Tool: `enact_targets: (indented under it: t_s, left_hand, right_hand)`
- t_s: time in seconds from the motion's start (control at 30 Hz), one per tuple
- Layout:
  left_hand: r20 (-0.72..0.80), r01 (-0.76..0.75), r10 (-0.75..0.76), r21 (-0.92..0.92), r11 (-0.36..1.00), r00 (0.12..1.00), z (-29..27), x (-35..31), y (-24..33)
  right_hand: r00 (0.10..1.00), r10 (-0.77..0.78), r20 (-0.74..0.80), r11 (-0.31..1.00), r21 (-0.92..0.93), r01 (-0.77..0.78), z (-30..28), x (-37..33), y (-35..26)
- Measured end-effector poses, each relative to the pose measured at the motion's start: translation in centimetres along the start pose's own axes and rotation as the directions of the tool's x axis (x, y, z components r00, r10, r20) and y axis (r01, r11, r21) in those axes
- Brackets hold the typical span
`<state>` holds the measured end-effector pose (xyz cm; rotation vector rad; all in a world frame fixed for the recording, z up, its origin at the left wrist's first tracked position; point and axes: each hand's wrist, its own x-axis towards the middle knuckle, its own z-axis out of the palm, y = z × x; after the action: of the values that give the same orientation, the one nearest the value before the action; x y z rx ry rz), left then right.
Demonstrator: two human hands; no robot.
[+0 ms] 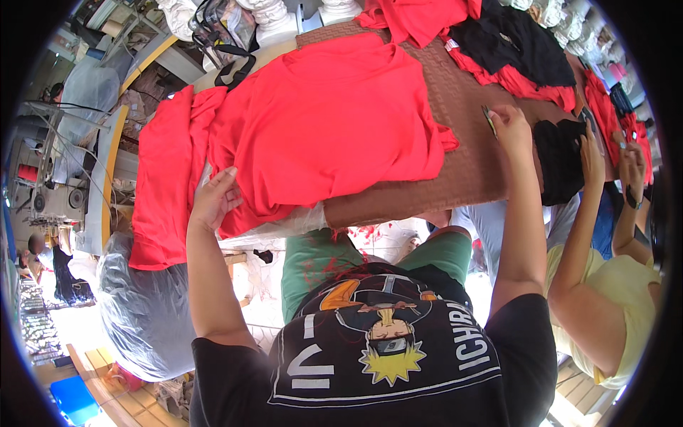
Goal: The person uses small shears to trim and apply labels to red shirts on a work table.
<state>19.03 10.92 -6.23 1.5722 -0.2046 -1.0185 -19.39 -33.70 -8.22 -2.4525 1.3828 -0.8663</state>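
Note:
A large red T-shirt (334,121) lies spread on the table in front of me, its neckline at the far side. At its near left edge is my left hand (217,196), fingers loosely bent and apart, touching or nearly touching the cloth. Right of the shirt, my right hand (511,129) is raised over the brown table cover (466,167). Between its thumb and fingers it grips small, dark thread snips (489,119), pointing away from me.
More red cloth (167,164) hangs off the table's left side. Black and red garments (516,46) are piled at the far right. Close on my right, a person in a yellow top (605,306) works with raised hands. A plastic-wrapped bundle (139,313) stands at left.

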Motion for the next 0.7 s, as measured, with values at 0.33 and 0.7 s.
enact_targets:
  t_s: [0.33, 0.7]
  left_hand:
    - [-0.013, -0.607, 0.608, 0.013, 0.794, 0.794, 4.4, -4.0, 13.8]
    - [0.114, -0.782, 0.786, -0.092, 0.617, 0.607, 3.1, -6.9, 29.1]
  right_hand:
    - [0.799, -0.199, 0.568, 0.431, 0.783, -0.449, -5.0, 0.0, -12.0]
    - [0.947, -0.211, 0.241, 0.248, 0.950, -0.187, -17.4, 7.8, -16.6]
